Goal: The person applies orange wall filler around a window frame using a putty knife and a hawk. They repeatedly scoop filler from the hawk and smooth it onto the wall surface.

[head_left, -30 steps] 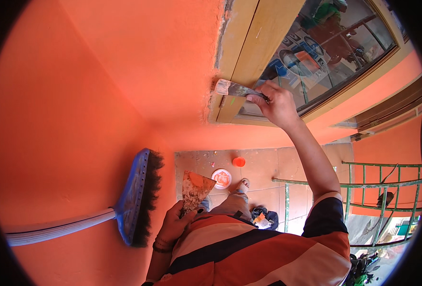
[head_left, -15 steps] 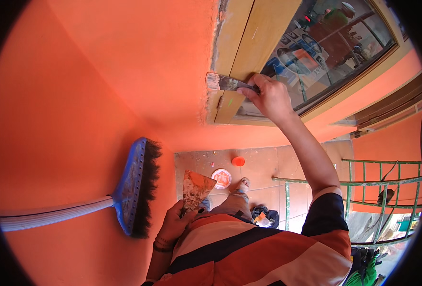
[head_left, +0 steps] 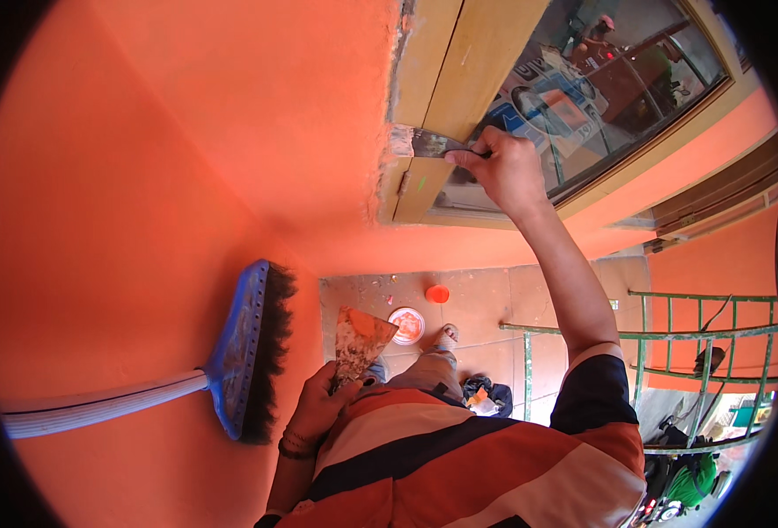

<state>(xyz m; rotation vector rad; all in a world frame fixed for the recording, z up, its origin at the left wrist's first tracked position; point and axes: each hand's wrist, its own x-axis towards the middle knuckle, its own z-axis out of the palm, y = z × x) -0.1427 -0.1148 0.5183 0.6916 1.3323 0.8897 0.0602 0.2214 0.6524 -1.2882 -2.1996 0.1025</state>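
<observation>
My right hand [head_left: 507,167] grips a narrow putty knife [head_left: 434,143] by its handle. The blade, smeared with pale filler near its tip, lies across the edge of the tan window frame [head_left: 424,97], where the frame meets the orange wall [head_left: 186,79]. Held low by my body, my left hand [head_left: 320,400] is closed on a wide scraper [head_left: 360,343], its blade pointing up and coated with orange and whitish paste. The scraper's handle is mostly hidden by my fingers.
A blue broom [head_left: 235,352] with dark bristles leans at the left wall. On the tiled floor stand a tub of orange-white paste [head_left: 406,326] and a small orange cup [head_left: 437,293]. A black bag [head_left: 485,395] lies by my feet. Green metal railings [head_left: 661,335] rise at the right.
My right hand has shifted slightly to the right and up with the putty knife, which stays on the frame edge. The left hand with the scraper has barely moved.
</observation>
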